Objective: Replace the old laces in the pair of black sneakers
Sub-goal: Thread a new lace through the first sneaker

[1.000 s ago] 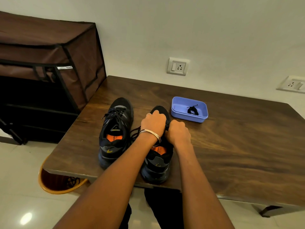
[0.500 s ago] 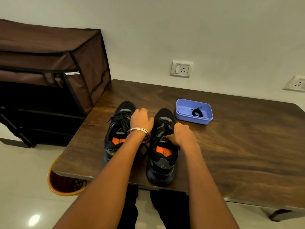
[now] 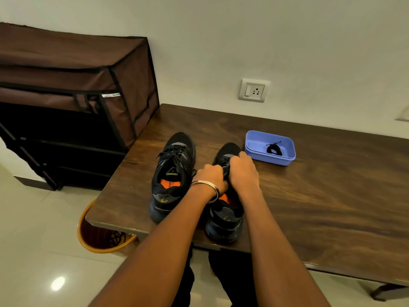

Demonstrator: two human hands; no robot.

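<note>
Half a second ago the left hand was hovering between the two shoes; now it is sitting back on the right-hand sneaker (image 3: pixel 223 209), knuckle to knuckle with the other hand. The left hand (image 3: pixel 210 177), with a metal bangle (image 3: pixel 205 187) on its wrist, is curling its fingers down over the laced part of the tongue, and the right hand (image 3: pixel 242 171) is doing the same, pinching something dark that looks like the lace or the tongue; exactly which strand each is holding, I cannot tell from here. I'd judge they are loosening the old lace of this shoe. The left-hand sneaker (image 3: pixel 173 173) is standing just beside it near the front edge of the wooden table (image 3: pixel 332 207), its lace still threaded. Beyond the toes, a blue plastic tray (image 3: pixel 254 149) is holding a coiled black lace (image 3: pixel 274 149), probably a replacement. Under the table corner an orange bin (image 3: pixel 88 238) is waiting. Next, I'd guess, the lace needs working out eyelet by eyelet while one hand steadies the shoe.
</note>
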